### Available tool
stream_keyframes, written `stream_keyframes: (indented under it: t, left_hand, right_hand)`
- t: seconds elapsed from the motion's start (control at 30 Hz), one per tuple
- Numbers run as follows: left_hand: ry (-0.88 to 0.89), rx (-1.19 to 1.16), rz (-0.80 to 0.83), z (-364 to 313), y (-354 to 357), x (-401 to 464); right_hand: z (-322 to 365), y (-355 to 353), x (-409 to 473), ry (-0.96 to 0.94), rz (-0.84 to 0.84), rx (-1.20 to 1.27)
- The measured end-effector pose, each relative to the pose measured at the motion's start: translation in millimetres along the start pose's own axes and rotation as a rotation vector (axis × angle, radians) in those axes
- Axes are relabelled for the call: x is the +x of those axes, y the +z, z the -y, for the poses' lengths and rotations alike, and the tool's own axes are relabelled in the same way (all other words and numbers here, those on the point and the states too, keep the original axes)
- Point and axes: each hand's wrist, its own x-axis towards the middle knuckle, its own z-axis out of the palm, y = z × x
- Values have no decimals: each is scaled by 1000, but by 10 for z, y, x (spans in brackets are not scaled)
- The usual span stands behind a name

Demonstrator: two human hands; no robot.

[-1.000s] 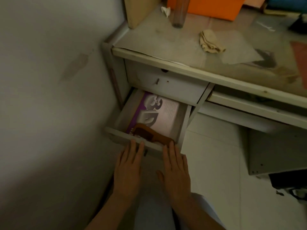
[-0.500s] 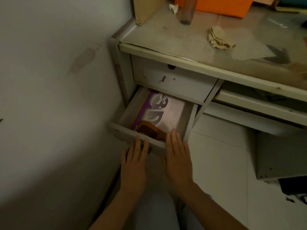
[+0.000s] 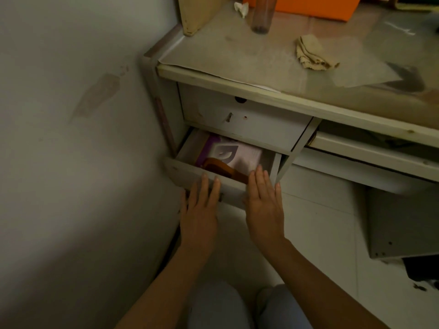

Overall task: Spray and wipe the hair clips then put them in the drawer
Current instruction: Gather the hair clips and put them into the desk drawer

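Both palms flat on the front of the pale wooden lower drawer [image 3: 209, 184] at frame centre: my left hand [image 3: 199, 210] and right hand [image 3: 263, 205], fingers straight, grasping nothing. Brown plastic hair clip [image 3: 223, 168] lies inside on a purple-white booklet [image 3: 235, 153], near the front edge. Risk, imo: right fingertips [image 3: 259, 169] overhang the rim and could get pinched under the upper drawer [image 3: 242, 122]; uneven push could jam it.

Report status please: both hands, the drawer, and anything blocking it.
Left hand and right hand flat on lower drawer front. Drawer part open; brown hair clip inside on purple booklet. Nothing seen blocking.
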Motion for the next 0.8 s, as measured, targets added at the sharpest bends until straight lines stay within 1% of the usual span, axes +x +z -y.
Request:
stream_keyframes:
  t: [0.1,0.2,0.27,0.37,0.47,0.6,0.8]
  left_hand:
    - [16,-18,8,-63,-20,201]
    - [33,-22,-6,-81,-6,367]
    - [40,-20,-22,-77,22,437]
    - [52,-15,-44,-57,80,486]
    - [71,-3,-57,-36,116,494]
    - [95,31,-79,18,138,520]
    - [78,88,7,60,183,653]
  right_hand:
    - [-3,-37,-58,-44,6,-44]
    - [-25,31,-204,-99,12,-22]
    - [-30,79,-220,-80,63,-43]
    - [-49,172,-153,-30,196,-31]
    - [-127,284,-100,18,255,-57]
    - [-166,350,-39,59,210,-34]
    - [-242,420,146,88,184,-28]
